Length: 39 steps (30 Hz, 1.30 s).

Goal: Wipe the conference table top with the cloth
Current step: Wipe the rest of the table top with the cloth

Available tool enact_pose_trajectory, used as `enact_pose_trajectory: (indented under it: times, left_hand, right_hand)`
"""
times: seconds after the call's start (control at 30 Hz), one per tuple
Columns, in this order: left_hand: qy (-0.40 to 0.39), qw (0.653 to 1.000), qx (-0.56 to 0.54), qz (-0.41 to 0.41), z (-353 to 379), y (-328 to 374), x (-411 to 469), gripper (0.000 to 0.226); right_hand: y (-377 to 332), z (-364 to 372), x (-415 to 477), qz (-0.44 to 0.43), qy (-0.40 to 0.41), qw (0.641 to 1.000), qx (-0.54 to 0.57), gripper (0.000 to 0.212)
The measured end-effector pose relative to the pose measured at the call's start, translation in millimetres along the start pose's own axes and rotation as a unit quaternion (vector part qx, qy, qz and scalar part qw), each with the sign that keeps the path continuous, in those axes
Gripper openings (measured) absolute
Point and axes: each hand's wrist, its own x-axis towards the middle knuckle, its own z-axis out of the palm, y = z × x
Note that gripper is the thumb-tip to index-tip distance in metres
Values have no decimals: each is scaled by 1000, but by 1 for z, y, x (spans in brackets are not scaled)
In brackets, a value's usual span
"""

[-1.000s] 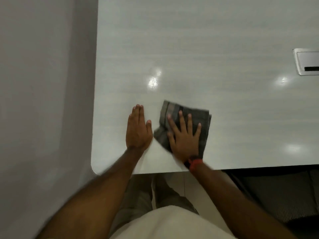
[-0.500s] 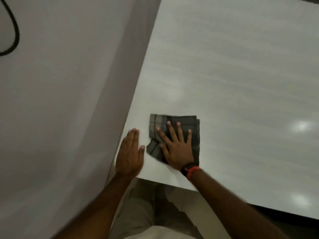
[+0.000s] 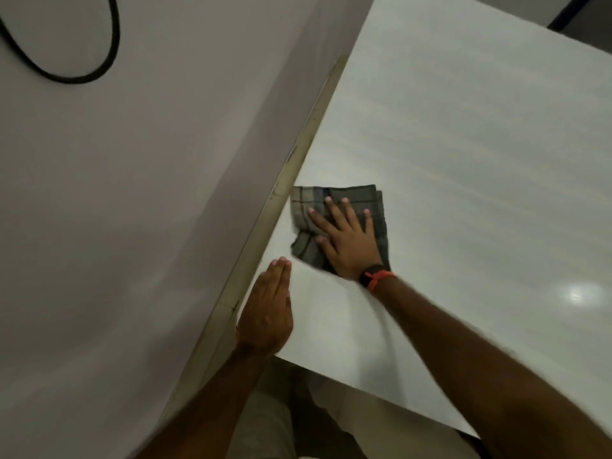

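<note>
Right hand [image 3: 347,240] is flat on the cloth [image 3: 354,193], fingers spread and straight, palm pressing down, nothing curled round the fabric. The cloth is a dark grey checked square, folded, lying on the pale conference table top [image 3: 463,144] just left of the frame's centre, its left corner just beside the table's left edge [image 3: 298,154]. A bit of it bunches under the thumb side, and its lower corner pokes out by the wrist. On that wrist sits a black band with an orange tie [image 3: 377,276]. Left hand [image 3: 265,313] lies below and left of the cloth, fingers straight and held together, palm down on the table right at the edge, holding nothing, apart from the cloth. A plain grey wall [image 3: 132,193] fills the left half of the frame, with a black cable loop [image 3: 112,44] in the upper left. A bright light reflection [image 3: 576,294] gleams on the table at the right. Light trousers [image 3: 265,425] show at the bottom centre.
</note>
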Motion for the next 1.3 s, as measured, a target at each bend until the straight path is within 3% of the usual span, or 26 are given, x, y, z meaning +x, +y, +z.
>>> enact_pose_trajectory:
  times: [0.03,0.1,0.17,0.2,0.23,0.27,0.33,0.4,0.43,0.53,0.63,0.7,0.77,0.83,0.9,0.97,1.07,1.17,1.3]
  left_hand:
    - [-1,1000,7,0,0,0,-1,51]
    - [-12,1000,21,1,1,-1,0,52]
    - [-24,999,31,6,3,-1,0,52]
    - [-26,999,35,10,4,-1,1,53]
    - [-28,999,37,13,4,-1,2,53]
    - [-29,999,39,15,3,-2,2,53]
    - [-27,998,47,15,2,-2,1,57]
    - [-29,999,43,12,1,-1,3,59]
    - [-32,999,42,15,1,-1,3,58]
    - [-38,997,66,10,1,-1,2,61]
    - [-38,995,89,9,3,-1,2,61]
    - [-48,995,92,9,3,-2,3,62]
    - [-53,994,94,9,4,-3,1,61]
    - [-50,996,79,4,4,-3,0,59]
    - [-54,996,66,8,4,-3,2,58]
    - [-52,996,75,1,5,-1,1,59]
    - [-74,994,79,-8,1,-2,4,60]
    - [-76,994,65,-36,-5,5,1,61]
    - [-46,989,14,-143,-16,5,-29,60]
  right_hand:
    - [20,-4,5,24,15,1000,-3,60]
    - [61,-17,18,161,51,985,22,64]
    - [78,-26,36,313,85,942,82,65]
    - [66,-27,46,348,94,928,98,65]
    - [43,-26,54,338,92,931,99,67]
    - [16,-19,57,275,80,955,83,67]
    - [-32,-1,50,61,28,997,24,64]
    - [-32,-3,51,-70,-16,997,-9,62]
    - [-14,-9,60,-76,-13,997,-17,61]
    - [53,-34,91,86,40,995,-4,64]
    - [69,-45,111,251,76,962,81,62]
    - [31,-36,120,223,65,971,61,62]
    - [1,-24,125,56,31,998,13,59]
    - [9,-29,135,-68,2,998,-19,57]
    - [39,-43,151,-32,28,999,-19,60]
    - [56,-52,160,79,47,995,25,60]
    - [21,-34,133,135,56,988,59,59]
    - [-18,2,37,118,43,989,76,62]
    - [-52,43,-123,183,6,979,87,65]
